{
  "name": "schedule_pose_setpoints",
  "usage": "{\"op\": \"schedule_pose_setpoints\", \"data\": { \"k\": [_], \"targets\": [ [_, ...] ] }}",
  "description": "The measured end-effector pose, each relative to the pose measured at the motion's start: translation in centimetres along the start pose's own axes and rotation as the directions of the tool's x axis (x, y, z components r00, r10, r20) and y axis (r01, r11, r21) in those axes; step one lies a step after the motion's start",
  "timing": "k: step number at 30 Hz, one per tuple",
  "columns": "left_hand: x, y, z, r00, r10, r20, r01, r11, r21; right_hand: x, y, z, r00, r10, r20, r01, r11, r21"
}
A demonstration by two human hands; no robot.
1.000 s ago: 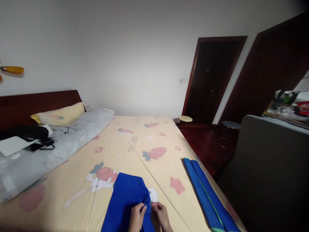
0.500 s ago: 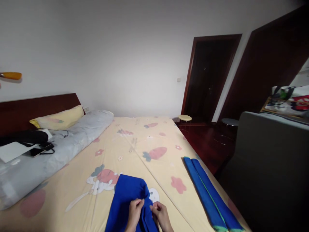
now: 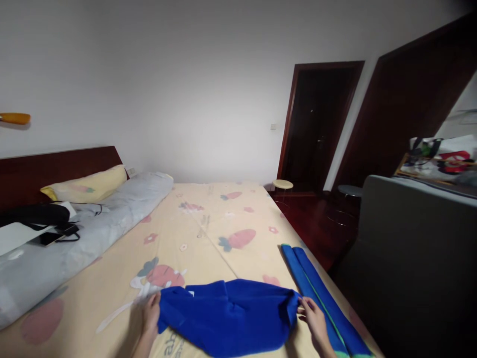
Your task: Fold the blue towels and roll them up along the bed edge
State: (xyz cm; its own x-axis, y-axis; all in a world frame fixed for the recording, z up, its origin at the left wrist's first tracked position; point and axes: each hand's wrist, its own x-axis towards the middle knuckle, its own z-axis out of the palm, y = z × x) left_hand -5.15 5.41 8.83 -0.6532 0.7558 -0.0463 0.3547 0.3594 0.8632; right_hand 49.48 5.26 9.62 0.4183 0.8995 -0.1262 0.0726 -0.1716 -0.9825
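Note:
A bright blue garment (image 3: 231, 315) lies spread sideways across the near part of the bed (image 3: 208, 233). My left hand (image 3: 151, 311) grips its left end. At the other end, my right hand (image 3: 313, 318) pinches the fabric, just beside a long folded blue cloth with a green stripe (image 3: 322, 298) lying along the bed's right edge.
A grey rolled quilt (image 3: 74, 238), a yellow pillow (image 3: 87, 184) and a dark bag with a phone (image 3: 44, 223) lie by the headboard at left. A grey chair back (image 3: 413, 258) stands at right. Two round stools (image 3: 282, 185) and a dark doorway (image 3: 316, 124) are beyond.
My hands were together at the middle of the bunched blue garment; they have moved apart to its two ends, and the garment is now stretched wide across the bed.

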Motion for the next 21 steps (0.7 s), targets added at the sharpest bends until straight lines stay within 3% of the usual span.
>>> {"op": "schedule_pose_setpoints", "data": {
  "k": [3,6,10,14,17,21],
  "targets": [
    [1.6,-1.1,-3.7,0.998,0.015,0.053,-0.023,0.987,0.156,0.7,1.2,-2.3,0.999,0.023,0.033,-0.017,0.986,-0.168],
    [2.3,-2.3,-6.4,0.995,0.04,0.094,-0.068,0.946,0.316,1.4,2.2,-3.0,0.993,0.04,0.109,0.001,0.938,-0.346],
    [2.5,-3.3,-8.0,0.987,0.064,0.149,-0.132,0.853,0.505,3.0,2.7,-2.9,0.986,0.046,0.163,0.057,0.815,-0.577],
    [2.4,-3.1,-6.0,0.968,0.141,0.206,-0.238,0.77,0.592,5.1,2.3,-1.5,0.984,0.007,0.181,0.127,0.684,-0.719],
    [2.2,-2.2,-2.6,0.931,0.226,0.288,-0.357,0.737,0.574,6.3,2.1,0.8,0.98,0.011,0.201,0.152,0.615,-0.774],
    [1.6,-1.2,2.0,0.883,0.24,0.404,-0.439,0.727,0.528,7.0,2.0,3.4,0.971,0.066,0.228,0.155,0.548,-0.822]
  ]
}}
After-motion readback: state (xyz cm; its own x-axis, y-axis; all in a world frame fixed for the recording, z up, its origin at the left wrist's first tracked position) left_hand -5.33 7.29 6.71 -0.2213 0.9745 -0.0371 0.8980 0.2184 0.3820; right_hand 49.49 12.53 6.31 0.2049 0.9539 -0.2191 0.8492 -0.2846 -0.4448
